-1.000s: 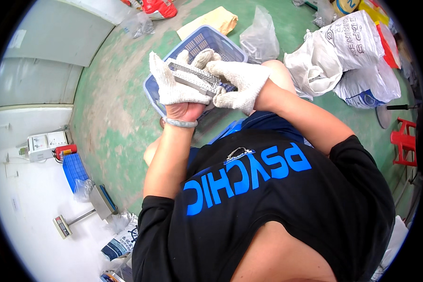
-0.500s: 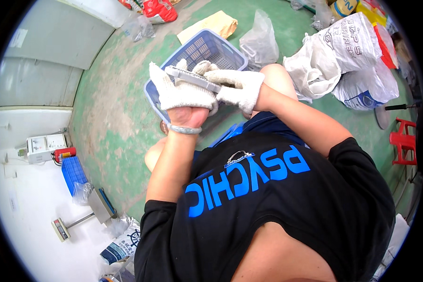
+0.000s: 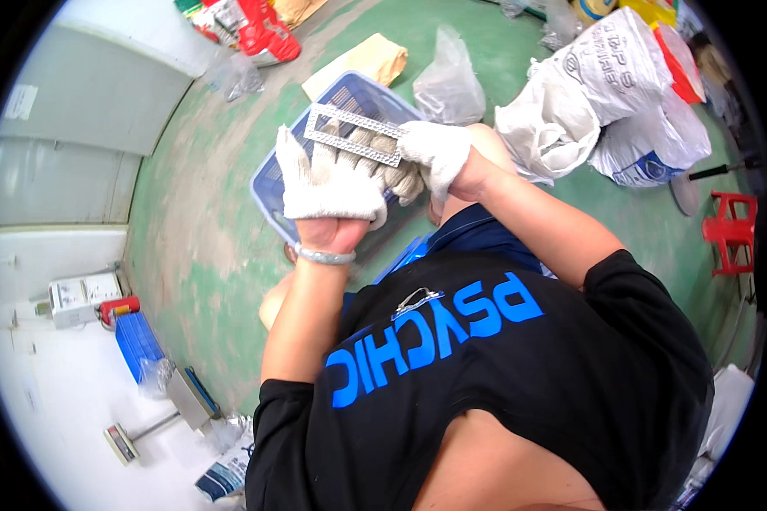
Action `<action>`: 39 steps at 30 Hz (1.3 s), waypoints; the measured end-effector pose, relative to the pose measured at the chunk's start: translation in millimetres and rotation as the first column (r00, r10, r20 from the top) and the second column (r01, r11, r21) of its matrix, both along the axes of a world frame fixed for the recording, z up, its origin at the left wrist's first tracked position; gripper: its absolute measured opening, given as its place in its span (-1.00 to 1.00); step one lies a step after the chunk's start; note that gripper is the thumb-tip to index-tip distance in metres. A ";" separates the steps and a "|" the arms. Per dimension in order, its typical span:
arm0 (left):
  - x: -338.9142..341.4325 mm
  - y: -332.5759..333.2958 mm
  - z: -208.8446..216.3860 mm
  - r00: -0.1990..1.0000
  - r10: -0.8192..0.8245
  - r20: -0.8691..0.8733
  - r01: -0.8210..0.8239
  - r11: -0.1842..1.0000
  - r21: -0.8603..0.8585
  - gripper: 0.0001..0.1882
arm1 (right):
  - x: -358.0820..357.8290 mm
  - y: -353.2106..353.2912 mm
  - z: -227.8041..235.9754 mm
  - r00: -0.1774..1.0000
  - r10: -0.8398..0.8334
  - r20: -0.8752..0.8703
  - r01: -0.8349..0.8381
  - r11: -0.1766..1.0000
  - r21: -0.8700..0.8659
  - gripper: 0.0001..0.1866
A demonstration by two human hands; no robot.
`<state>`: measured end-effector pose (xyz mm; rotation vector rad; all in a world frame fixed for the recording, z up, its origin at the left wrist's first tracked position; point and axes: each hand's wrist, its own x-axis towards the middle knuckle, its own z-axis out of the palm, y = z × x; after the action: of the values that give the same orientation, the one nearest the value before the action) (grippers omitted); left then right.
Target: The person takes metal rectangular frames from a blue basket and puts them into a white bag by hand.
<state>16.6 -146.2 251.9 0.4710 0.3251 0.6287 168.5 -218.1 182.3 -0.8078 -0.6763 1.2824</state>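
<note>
In my right hand (image 3: pixel 439 155), which wears a white knitted glove, is the right end of a light grey rectangular frame (image 3: pixel 358 118) with a long open middle and a patterned surface. My left hand (image 3: pixel 337 194), gloved the same way, lies palm up under the frame. Its fingers are stretched out and partly show through the opening, while the thumb points away to the left. Whether the left fingers touch the frame I cannot tell. Below both hands stands a blue-grey plastic basket (image 3: pixel 268 200), its inside partly hidden by them.
Beyond the basket lie a tan paper sack (image 3: pixel 358 64) and a clear plastic bag (image 3: pixel 450 81). White woven sacks (image 3: pixel 609 68) and a red stool (image 3: pixel 729 232) are on the right. A blue crate (image 3: pixel 138 345), fire extinguisher (image 3: pixel 118 310) and scale (image 3: pixel 121 443) line the left wall.
The frame has turned from nearly edge-on to showing its broad face and opening. My right hand has shifted slightly toward its end; the whole view has shifted a little.
</note>
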 end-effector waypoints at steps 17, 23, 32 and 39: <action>-75.0 43.8 -77.9 0.821 0.083 -0.565 -0.101 0.995 -0.002 -0.51 | 233.2 -106.2 15.9 -0.080 0.429 0.900 0.650 0.707 -0.279 -0.57; -99.0 52.3 -106.9 0.721 0.105 -0.685 -0.141 0.990 0.003 -0.47 | 291.2 -98.9 -99.2 0.451 -0.050 0.891 0.658 0.693 -0.294 -0.39; -109.4 40.2 -139.2 0.598 0.004 -0.801 -0.088 0.994 -0.061 -0.38 | 211.1 -70.7 -123.5 0.064 0.654 0.754 0.793 0.426 -0.436 0.23; -119.0 41.9 -159.0 0.432 -0.059 -0.900 -0.073 0.992 -0.100 -0.36 | 250.5 -44.8 -172.5 0.195 0.622 0.758 0.891 0.211 -0.402 -0.17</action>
<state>-102.4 -104.3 92.9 0.6646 1.4234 0.2893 419.0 -262.9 9.9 -3.0826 -0.5032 0.4269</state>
